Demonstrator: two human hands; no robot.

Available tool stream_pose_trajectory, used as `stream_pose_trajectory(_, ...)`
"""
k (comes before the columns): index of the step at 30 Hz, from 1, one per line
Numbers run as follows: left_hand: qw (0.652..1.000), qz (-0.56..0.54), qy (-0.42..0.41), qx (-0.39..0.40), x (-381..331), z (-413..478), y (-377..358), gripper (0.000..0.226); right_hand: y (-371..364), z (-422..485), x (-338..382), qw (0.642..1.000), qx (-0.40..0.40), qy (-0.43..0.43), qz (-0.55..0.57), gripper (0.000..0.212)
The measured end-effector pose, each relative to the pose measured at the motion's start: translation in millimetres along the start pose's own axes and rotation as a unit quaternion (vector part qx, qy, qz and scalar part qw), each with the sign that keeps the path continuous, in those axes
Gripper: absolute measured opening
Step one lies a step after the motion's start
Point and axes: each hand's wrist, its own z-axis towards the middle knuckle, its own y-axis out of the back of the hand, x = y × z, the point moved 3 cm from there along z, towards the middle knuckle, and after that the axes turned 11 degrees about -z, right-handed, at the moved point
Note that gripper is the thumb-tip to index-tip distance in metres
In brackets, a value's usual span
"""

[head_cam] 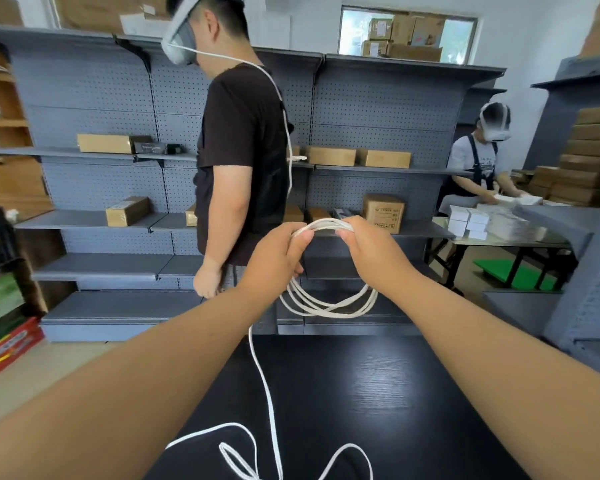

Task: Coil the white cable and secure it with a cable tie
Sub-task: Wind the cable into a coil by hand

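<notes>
Loose loops of the white cable (326, 310) lie on the near black tabletop (378, 393), and one strand rises to the left grip (278, 258). Left grip and right grip (368, 247) both clasp the top of the coiled part, which hangs in the air. Beyond stand a person in a dark shirt (243, 150) and grey shelves (378, 109).

L hand (278, 252) & R hand (368, 244) side by side above table's (378, 393) far edge, cable (328, 309) coil hanging from both, its loose end trailing down onto table near front. Behind table: shelves (101, 98) w/ boxes (127, 211), a person (243, 150) standing in front of them; 2nd person (475, 168) far R at a desk (534, 239).
</notes>
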Motion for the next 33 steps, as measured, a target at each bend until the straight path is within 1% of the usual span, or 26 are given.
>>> stream_pose_trajectory(5, 0.995, -0.077, 0.069, 0.005, 6, -6, -4, 0.021, 2, -3, -5, 0.999, -0.02, -0.03, 0.028, 0.03)
stream_pose_trajectory(8, 0.992, -0.096, 0.082, -0.021, 7, -7, -5, 0.022, -2, -6, -7, 0.997, -0.043, -0.043, 0.038, 0.029)
stream_pose_trajectory(12, 0.996, -0.048, 0.057, -0.049, 3, -5, -3, 0.028, -7, -9, -9, 0.998, -0.026, -0.053, 0.036, 0.032)
stream_pose_trajectory(16, 0.997, 0.024, 0.043, -0.054, 2, -3, -2, 0.035, -8, -11, -8, 0.999, -0.017, -0.037, 0.013, 0.028)
stream_pose_trajectory(20, 0.993, 0.012, 0.07, -0.092, 3, -1, -2, 0.045, -10, -10, -7, 0.999, -0.002, -0.036, 0.005, 0.028)
stream_pose_trajectory(23, 0.992, 0.005, 0.059, -0.113, 2, -2, -4, 0.045, -10, -9, -6, 0.999, 0.002, -0.03, 0.011, 0.024)
stream_pose_trajectory(27, 0.993, 0.033, 0.023, -0.114, -1, -3, 0, 0.04, -9, -9, -7, 0.999, 0.035, -0.02, 0.029, 0.019)
stream_pose_trajectory(33, 0.992, 0.09, -0.006, -0.082, -5, 1, 2, 0.038, -9, -2, -1, 0.997, 0.056, 0.008, -0.053, 0.011)
